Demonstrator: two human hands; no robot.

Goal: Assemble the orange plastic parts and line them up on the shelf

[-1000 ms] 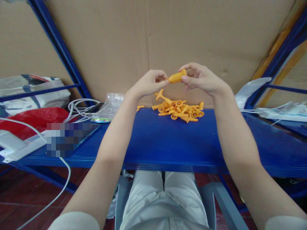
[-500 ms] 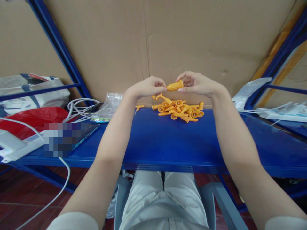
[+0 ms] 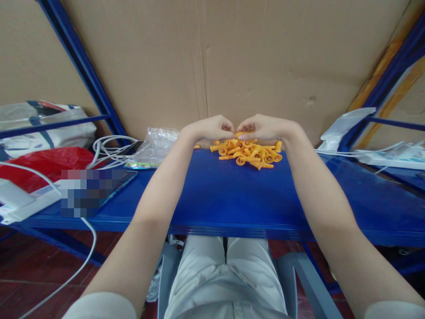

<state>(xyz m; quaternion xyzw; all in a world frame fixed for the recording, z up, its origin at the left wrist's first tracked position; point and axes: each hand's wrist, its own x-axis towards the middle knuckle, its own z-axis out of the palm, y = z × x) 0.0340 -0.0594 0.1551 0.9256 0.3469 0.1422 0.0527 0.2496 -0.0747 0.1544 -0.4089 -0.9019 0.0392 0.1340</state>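
Head view.

- Blue table [image 3: 232,195]: the front edge runs across above the lap and the back edge meets the cardboard wall [image 3: 265,66]. The wide bare strip of blue between the forearms is open, from the front edge up to the pile.
- 2 slanted blue frame posts, 1 on the left [image 3: 83,71] and 1 on the right [image 3: 381,79], close in the sides.
- Left hand [image 3: 212,128] and right hand [image 3: 262,127] are both low at the back edge with their fingertips meeting. Each pinches shut on 1 orange piece [image 3: 241,133] held between them, just above the pile. Only a sliver of it shows.
- Pile of orange pieces [image 3: 252,153]: 1 heap lies on the table against the wall, directly under the hands. The pieces are tangled, well over 10, and an exact count is not readable.
- 1 stray orange bit [image 3: 197,146] lies beside the left wrist, apart from the heap.
- Left side is crowded: 1 clear plastic bag [image 3: 153,146], 1 coil of white cables [image 3: 109,148], 1 tablet [image 3: 99,188] overhanging toward the front edge, and 1 red bag [image 3: 46,161].
- Right side: 1 white bag [image 3: 345,128] lies by the post, and the table below it is open.
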